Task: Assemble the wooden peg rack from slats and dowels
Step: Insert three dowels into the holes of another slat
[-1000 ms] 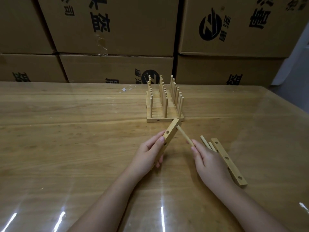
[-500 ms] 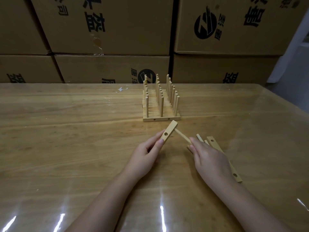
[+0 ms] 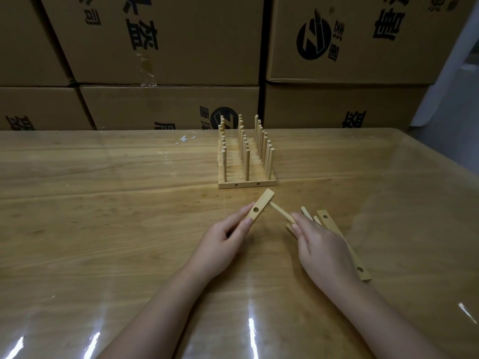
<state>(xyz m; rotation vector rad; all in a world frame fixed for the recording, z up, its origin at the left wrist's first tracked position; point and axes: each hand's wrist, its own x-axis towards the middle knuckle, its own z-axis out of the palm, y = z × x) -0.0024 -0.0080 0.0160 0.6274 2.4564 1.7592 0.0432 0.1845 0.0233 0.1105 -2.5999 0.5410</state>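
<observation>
**pegfan:** Peg rack [image 3: 247, 161] sits at the far middle of the worktop [image 3: 103, 203], bristling with upright dowels. The step in hand looks like fitting a dowel into a loose slat. Any tips?

**slatguy:** Steady the slat [image 3: 259, 207] on the left so it can't twist, then line the dowel [image 3: 281, 213] up square to the hole before you push. Go in at a slant and it'll probably jam or chew the rim. Its tip meets the slat's right side near the far end. Can't tell if it's actually in a hole.

**pegfan:** And the hands?

**slatguy:** Left hand [image 3: 223, 242] pinches the slat's near end, thumb and fingers curled round it. Right hand [image 3: 324, 250] grips the dowel's near end, fingers laid over it, thumb hidden. Just right of that, a couple of loose dowels [image 3: 307, 213] and a spare slat [image 3: 327, 221] lie on the worktop, partly under that hand.
</observation>
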